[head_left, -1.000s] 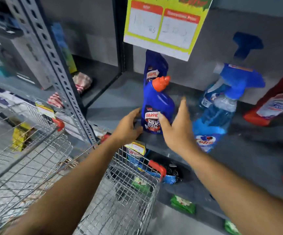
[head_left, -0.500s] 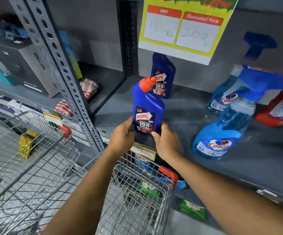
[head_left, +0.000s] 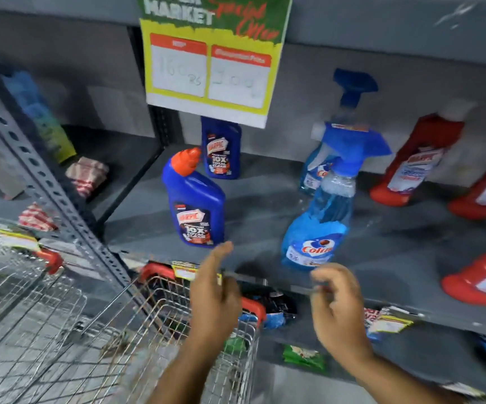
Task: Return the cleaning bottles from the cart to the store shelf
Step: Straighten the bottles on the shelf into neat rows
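Note:
A dark blue Harpic bottle [head_left: 193, 204] with an orange cap stands near the front edge of the grey shelf [head_left: 259, 208]. A second Harpic bottle [head_left: 221, 148] stands behind it by the back wall. My left hand [head_left: 214, 290] hovers just below and in front of the front bottle, fingers apart, holding nothing. My right hand [head_left: 336, 301] is loosely curled and empty, in front of a light blue Colin spray bottle [head_left: 320, 223]. Another Colin spray bottle [head_left: 317, 167] stands further back. The wire cart [head_left: 177, 345] sits below my hands.
Red bottles [head_left: 416, 161] stand at the shelf's right side. A yellow-green price sign [head_left: 212, 56] hangs above the Harpic bottles. A perforated grey upright [head_left: 46, 182] divides the left bay, where folded cloths [head_left: 87, 176] lie. Packets sit on the lower shelf [head_left: 303, 357].
Both hands held the front Harpic bottle half a second ago; they have let go and drawn back toward me. The bottle now stands alone on the shelf.

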The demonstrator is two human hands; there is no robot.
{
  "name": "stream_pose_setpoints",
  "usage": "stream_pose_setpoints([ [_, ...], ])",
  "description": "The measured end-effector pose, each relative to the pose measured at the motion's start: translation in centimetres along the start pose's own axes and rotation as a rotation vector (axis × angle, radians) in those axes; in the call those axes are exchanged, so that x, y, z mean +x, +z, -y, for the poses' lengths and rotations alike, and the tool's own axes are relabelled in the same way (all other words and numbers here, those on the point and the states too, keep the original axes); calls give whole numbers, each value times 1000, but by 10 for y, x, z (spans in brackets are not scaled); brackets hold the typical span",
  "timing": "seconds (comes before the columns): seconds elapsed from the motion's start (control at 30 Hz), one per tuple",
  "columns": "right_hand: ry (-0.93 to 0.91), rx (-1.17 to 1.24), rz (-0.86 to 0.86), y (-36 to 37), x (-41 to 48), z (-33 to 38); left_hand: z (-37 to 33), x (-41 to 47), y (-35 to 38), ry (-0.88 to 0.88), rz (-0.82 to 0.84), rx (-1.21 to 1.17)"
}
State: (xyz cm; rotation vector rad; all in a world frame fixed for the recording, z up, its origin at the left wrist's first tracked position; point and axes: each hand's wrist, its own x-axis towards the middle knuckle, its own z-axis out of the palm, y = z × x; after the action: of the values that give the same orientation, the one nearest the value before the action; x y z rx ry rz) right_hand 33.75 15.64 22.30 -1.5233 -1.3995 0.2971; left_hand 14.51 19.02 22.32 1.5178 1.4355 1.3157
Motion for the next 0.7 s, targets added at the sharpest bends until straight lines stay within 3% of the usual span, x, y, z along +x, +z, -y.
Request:
stream_pose_setpoints([
  [0.07, 218, -22, -65, -17, 10, -19, -14, -2, 36, 3, 227, -12],
  [0.1, 314, -35, 1, -22, 17, -22, -21, 2, 50, -22, 320, -5],
  [0.23, 327, -56, 303, -18, 24, -17, -28, 17, 79, -119, 521, -12],
  [0.4, 371, -104, 359, -19, 28, -15, -16, 18, 84, -116, 491, 77],
  [0.53, 394, -157, 462, -32, 30, -17, -13, 12, 89, -79, 415, 19],
  [0.6, 380, -105, 363, -49, 21, -20, -14, 1, 91, -68, 279, -9],
  [0.7, 312, 7, -51, -99, -5, -42, -22, -28, 103, 113, 59, 34],
])
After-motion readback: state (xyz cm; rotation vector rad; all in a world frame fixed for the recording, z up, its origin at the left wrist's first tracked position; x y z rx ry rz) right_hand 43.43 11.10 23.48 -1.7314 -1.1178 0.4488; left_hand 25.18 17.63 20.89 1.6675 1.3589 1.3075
